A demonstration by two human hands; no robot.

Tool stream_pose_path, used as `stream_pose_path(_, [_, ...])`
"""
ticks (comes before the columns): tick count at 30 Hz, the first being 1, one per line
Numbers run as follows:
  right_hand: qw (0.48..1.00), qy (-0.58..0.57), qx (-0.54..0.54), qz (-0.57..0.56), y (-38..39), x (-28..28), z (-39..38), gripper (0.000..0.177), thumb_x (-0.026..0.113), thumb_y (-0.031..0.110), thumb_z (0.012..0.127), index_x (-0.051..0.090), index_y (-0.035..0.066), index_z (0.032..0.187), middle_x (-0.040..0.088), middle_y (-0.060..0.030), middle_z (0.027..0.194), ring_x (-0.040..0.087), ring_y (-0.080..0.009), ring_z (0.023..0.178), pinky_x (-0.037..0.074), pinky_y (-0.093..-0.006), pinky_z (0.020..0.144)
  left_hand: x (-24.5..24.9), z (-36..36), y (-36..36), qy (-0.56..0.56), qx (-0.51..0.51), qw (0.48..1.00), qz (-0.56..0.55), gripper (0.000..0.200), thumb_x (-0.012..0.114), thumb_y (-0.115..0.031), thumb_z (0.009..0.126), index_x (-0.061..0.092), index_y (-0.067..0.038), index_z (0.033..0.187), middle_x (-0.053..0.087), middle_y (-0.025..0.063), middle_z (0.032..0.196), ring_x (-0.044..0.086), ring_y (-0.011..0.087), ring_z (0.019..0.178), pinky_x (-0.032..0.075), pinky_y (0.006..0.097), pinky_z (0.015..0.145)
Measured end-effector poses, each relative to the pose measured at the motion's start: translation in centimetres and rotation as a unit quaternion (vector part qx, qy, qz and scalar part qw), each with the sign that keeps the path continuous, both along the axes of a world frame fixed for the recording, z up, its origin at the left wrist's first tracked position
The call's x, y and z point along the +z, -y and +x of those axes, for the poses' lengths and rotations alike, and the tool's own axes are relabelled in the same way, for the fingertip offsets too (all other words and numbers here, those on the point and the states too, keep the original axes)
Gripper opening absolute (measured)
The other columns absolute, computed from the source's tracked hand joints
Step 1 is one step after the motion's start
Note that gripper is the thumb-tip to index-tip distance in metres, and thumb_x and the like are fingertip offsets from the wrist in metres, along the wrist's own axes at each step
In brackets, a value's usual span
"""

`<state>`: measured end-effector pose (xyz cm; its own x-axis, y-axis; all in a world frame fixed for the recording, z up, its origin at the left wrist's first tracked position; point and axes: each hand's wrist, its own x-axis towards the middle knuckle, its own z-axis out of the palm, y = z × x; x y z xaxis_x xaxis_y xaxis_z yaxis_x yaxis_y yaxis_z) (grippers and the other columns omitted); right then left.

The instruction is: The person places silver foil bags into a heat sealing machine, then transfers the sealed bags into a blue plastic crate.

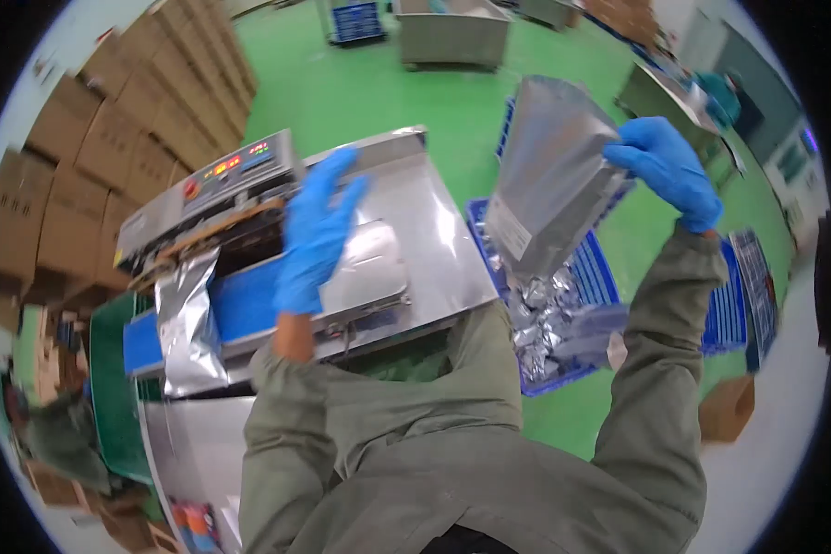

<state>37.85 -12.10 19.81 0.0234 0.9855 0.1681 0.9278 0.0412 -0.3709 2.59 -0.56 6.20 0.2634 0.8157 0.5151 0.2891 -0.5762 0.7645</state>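
Note:
My right hand (667, 166), in a blue glove, holds a large silver foil pouch (549, 180) by its edge, lifted above a blue crate (591, 268). My left hand (316, 231), also gloved, hangs open with fingers spread over the steel top of a sealing machine (415, 231), holding nothing. A second foil pouch (186, 323) lies on the machine's blue conveyor belt (240, 309) at the left, next to the control panel (235, 166).
The blue crate holds several crumpled foil pouches (545, 319). Stacked cardboard boxes (111, 120) stand at the left. More blue crates (743, 295) and a small cardboard box (725, 406) sit on the green floor at the right. Steel bins (452, 32) stand far back.

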Motion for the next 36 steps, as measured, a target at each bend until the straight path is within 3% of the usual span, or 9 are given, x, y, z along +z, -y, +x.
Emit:
stream_pose_path(7, [0.982, -0.120, 0.142, 0.014, -7.7, -1.5, -10.0, 0.023, 0.063, 0.018, 0.079, 0.065, -0.001, 0.091, 0.060, -0.0057, 0.069, 0.053, -0.0099, 0.061, 0.044, -0.0254, 0.057, -0.6, -1.2, 0.3, 0.111, 0.119, 0.984, 0.074, 0.040, 0.055, -0.023, 0.087, 0.051, 0.002, 0.117, 0.062, 0.0122, 0.103, 0.060, 0.0197, 0.085, 0.047, 0.0283, 0.078])
stream_pose_path(13, [0.826, -0.505, 0.193, 0.162, -10.2, -10.8, -18.5, 0.027, 0.061, 0.005, 0.079, 0.061, 0.004, 0.106, 0.055, -0.0017, 0.069, 0.048, -0.0083, 0.061, 0.044, -0.0216, 0.059, -4.6, -6.1, 0.8, 0.328, 0.082, 0.940, -0.040, 0.014, 0.064, -0.009, 0.079, 0.065, -0.004, 0.092, 0.063, 0.0056, 0.087, 0.058, 0.0120, 0.076, 0.046, 0.0246, 0.068])
stream_pose_path(20, [0.916, -0.344, 0.168, 0.119, -10.5, -17.5, -17.3, 0.018, 0.060, 0.008, 0.081, 0.062, 0.001, 0.098, 0.054, 0.0009, 0.070, 0.045, -0.0070, 0.058, 0.041, -0.0224, 0.055, -4.5, -8.8, 1.1, 0.211, 0.233, 0.936, 0.157, 0.013, 0.071, -0.003, 0.071, 0.062, -0.004, 0.081, 0.058, 0.0048, 0.083, 0.052, 0.0099, 0.074, 0.043, 0.0234, 0.068])
stream_pose_path(24, [0.883, -0.416, 0.185, 0.114, -10.6, -17.7, -18.5, 0.022, 0.057, 0.019, 0.085, 0.061, -0.001, 0.095, 0.057, 0.0005, 0.073, 0.046, -0.0097, 0.061, 0.041, -0.0268, 0.057, -2.4, -6.6, 2.1, 0.314, 0.083, 0.944, 0.057, 0.020, 0.064, -0.019, 0.080, 0.061, 0.000, 0.088, 0.057, 0.0070, 0.094, 0.053, 0.0127, 0.081, 0.043, 0.0294, 0.072])
stream_pose_path(26, [0.872, -0.427, 0.206, 0.118, -10.8, -17.5, -18.7, 0.027, 0.055, 0.024, 0.087, 0.060, -0.001, 0.095, 0.057, 0.0004, 0.075, 0.048, -0.0102, 0.065, 0.042, -0.0279, 0.060, -2.9, -7.8, 0.7, 0.192, 0.073, 0.973, 0.108, 0.036, 0.056, -0.033, 0.085, 0.059, 0.001, 0.095, 0.059, 0.0084, 0.094, 0.055, 0.0133, 0.082, 0.045, 0.0309, 0.073])
stream_pose_path(29, [0.925, -0.333, 0.165, 0.082, -12.7, -19.6, -18.3, 0.037, 0.049, 0.033, 0.089, 0.059, -0.002, 0.098, 0.057, 0.0005, 0.079, 0.046, -0.0113, 0.070, 0.041, -0.0291, 0.065, -2.0, -9.1, -0.1, 0.058, 0.054, 0.946, -0.315, 0.043, 0.045, -0.035, 0.091, 0.050, 0.003, 0.111, 0.060, 0.0115, 0.095, 0.060, 0.0191, 0.080, 0.048, 0.0295, 0.073])
stream_pose_path(30, [0.896, -0.409, 0.147, 0.091, -13.0, -20.8, -18.8, 0.041, 0.049, 0.036, 0.089, 0.059, -0.002, 0.100, 0.058, -0.0023, 0.080, 0.048, -0.0116, 0.072, 0.042, -0.0280, 0.066, -2.8, -8.9, -0.2, 0.054, 0.053, 0.946, -0.316, 0.043, 0.045, -0.035, 0.091, 0.050, 0.003, 0.111, 0.060, 0.0115, 0.095, 0.060, 0.0191, 0.080, 0.048, 0.0295, 0.073])
stream_pose_path(33, [0.864, -0.482, 0.116, 0.090, -13.1, -21.6, -19.2, 0.046, 0.047, 0.040, 0.089, 0.059, -0.002, 0.101, 0.060, -0.0052, 0.079, 0.051, -0.0120, 0.072, 0.043, -0.0269, 0.067, -4.9, -6.7, -0.2, 0.475, -0.039, 0.836, -0.272, 0.034, 0.048, -0.033, 0.090, 0.056, 0.000, 0.095, 0.060, 0.0070, 0.082, 0.058, 0.0150, 0.074, 0.048, 0.0275, 0.065])
stream_pose_path(36, [0.858, -0.501, 0.088, 0.072, -13.2, -22.0, -19.4, 0.046, 0.045, 0.040, 0.089, 0.062, -0.003, 0.093, 0.056, -0.0038, 0.070, 0.049, -0.0111, 0.064, 0.041, -0.0263, 0.062, -10.2, -7.8, -4.8, 0.446, 0.000, 0.817, -0.366, 0.029, 0.050, -0.030, 0.088, 0.056, -0.003, 0.094, 0.061, 0.0083, 0.084, 0.059, 0.0171, 0.075, 0.049, 0.0284, 0.068])
